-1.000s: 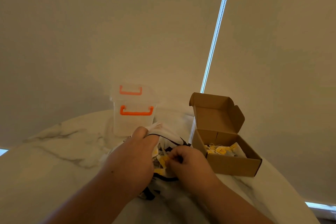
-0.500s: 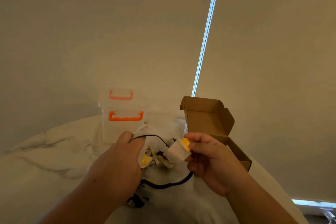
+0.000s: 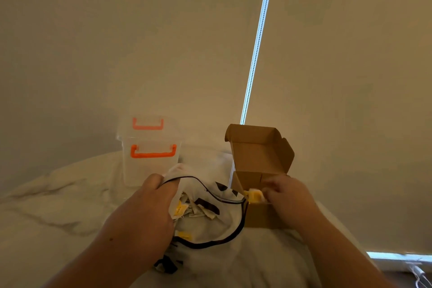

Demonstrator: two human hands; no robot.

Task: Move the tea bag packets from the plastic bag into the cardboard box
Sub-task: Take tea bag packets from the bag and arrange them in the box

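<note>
The left hand (image 3: pixel 145 208) grips, with curled fingers, the rim of the soft white plastic bag edged with a dark cord (image 3: pixel 210 229), so that its mouth is propped open and turned toward us. We judge that this hold leaves the contents reachable for the other hand. The right hand (image 3: pixel 287 196) pinches 1 small white tea bag packet with a yellow tag (image 3: pixel 253 195) between its curled fingertips at the near left corner of the open brown cardboard box (image 3: pixel 261 217). The box's hinged lid stands upright behind, out of the way of the opening. The box stands just beside the bag, to its right, which we take as a way to shorten each transfer. The held packet lies at the box's rim, and we cannot tell whether it already rests inside. Further pale tea bag packets (image 3: pixel 194 209), several with yellow tags, lie heaped, creased and overlapping in the bag's mouth, so we judge the task unfinished. A clear plastic container with 2 orange handles (image 3: pixel 149 170) stands behind the bag on the white marbled tabletop (image 3: pixel 58 206).
</note>
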